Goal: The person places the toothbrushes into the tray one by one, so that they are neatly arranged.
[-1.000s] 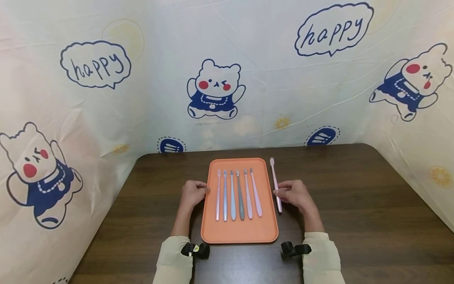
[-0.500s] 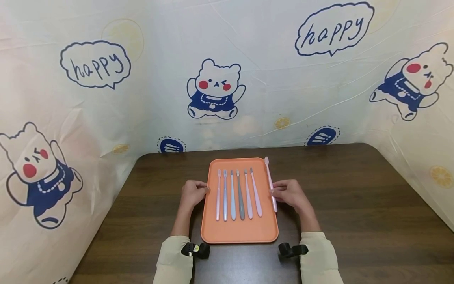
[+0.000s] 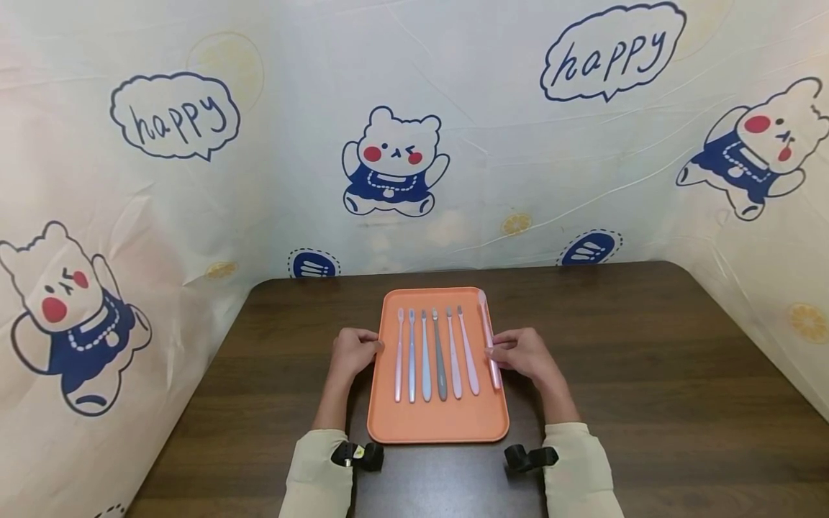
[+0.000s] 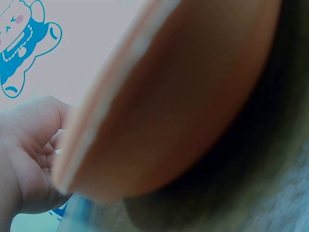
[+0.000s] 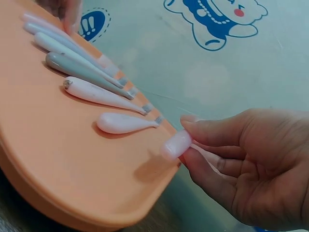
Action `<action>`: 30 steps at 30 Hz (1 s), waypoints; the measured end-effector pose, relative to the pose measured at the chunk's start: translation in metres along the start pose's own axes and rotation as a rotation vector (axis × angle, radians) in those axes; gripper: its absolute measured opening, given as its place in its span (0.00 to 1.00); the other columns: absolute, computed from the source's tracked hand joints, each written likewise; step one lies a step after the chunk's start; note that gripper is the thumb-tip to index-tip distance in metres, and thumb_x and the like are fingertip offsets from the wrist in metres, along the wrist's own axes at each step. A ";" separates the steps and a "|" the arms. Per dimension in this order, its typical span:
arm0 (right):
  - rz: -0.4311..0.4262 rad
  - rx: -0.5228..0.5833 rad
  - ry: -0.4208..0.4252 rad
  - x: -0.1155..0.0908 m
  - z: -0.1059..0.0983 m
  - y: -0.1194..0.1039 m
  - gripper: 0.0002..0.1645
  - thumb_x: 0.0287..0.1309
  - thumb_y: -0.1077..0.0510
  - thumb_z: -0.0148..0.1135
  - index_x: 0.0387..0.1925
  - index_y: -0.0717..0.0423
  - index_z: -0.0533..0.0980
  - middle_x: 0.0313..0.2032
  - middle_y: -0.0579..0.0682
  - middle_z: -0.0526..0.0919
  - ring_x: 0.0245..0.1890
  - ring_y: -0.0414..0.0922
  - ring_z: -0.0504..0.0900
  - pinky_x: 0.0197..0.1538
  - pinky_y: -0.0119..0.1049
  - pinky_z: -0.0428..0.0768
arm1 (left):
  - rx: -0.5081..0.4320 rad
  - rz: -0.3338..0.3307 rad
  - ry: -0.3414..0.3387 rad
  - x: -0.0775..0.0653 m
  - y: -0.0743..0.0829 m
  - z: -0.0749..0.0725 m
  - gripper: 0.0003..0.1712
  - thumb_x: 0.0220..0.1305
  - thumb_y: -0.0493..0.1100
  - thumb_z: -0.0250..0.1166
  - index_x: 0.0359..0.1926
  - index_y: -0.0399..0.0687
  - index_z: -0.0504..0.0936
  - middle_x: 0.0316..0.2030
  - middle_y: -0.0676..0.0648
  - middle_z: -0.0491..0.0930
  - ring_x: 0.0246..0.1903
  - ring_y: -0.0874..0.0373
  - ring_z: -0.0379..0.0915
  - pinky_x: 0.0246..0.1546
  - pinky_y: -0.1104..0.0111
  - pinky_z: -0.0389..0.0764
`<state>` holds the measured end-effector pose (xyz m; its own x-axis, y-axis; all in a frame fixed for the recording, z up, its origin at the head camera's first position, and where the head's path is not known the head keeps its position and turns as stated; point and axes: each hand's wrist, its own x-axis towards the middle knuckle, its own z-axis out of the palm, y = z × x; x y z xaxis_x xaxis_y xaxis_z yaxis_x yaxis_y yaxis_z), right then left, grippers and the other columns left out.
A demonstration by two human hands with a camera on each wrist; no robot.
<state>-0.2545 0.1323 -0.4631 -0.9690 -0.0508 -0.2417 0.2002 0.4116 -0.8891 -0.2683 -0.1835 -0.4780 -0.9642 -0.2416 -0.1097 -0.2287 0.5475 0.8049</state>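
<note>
My right hand [image 3: 526, 354] pinches a pink toothbrush [image 3: 490, 345] between thumb and fingers, over the right edge of an orange tray [image 3: 434, 424]. In the right wrist view the pink handle's end points toward the camera, close over the tray. Several toothbrushes lie side by side on the tray, heads away from me: pink and blue ones at the left, a grey toothbrush [image 3: 440, 367] near the middle, and a pale pink toothbrush [image 3: 469, 363] nearest the held one. My left hand [image 3: 352, 352] grips the tray's left rim, its thumb on top.
The tray lies on a dark wooden table [image 3: 648, 360]. Behind it hangs a pale curtain [image 3: 486, 144] printed with bears and speech bubbles. Black cameras [image 3: 531, 458] are strapped on both sleeves.
My right hand has moved left with the pink toothbrush, from beside the tray to over its right edge. The left hand stays on the tray's left rim.
</note>
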 end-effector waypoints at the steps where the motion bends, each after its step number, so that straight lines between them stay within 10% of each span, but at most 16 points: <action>1: -0.003 0.003 0.002 0.000 0.001 -0.001 0.21 0.61 0.63 0.69 0.54 0.71 0.80 0.43 0.64 0.88 0.34 0.41 0.86 0.43 0.38 0.88 | 0.000 0.001 0.000 0.000 0.000 0.000 0.13 0.59 0.39 0.68 0.43 0.37 0.90 0.39 0.38 0.89 0.28 0.59 0.83 0.30 0.68 0.83; 30: -0.035 -0.474 0.192 -0.009 0.028 -0.024 0.12 0.55 0.56 0.75 0.37 0.61 0.87 0.32 0.56 0.86 0.28 0.47 0.80 0.30 0.37 0.79 | -0.001 -0.003 -0.006 -0.002 0.002 0.000 0.13 0.59 0.39 0.67 0.43 0.38 0.90 0.41 0.37 0.89 0.28 0.59 0.83 0.32 0.66 0.84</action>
<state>-0.2466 0.0973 -0.4509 -0.9920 0.0772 -0.0995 0.1222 0.7825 -0.6105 -0.2669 -0.1819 -0.4758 -0.9642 -0.2387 -0.1156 -0.2317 0.5459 0.8052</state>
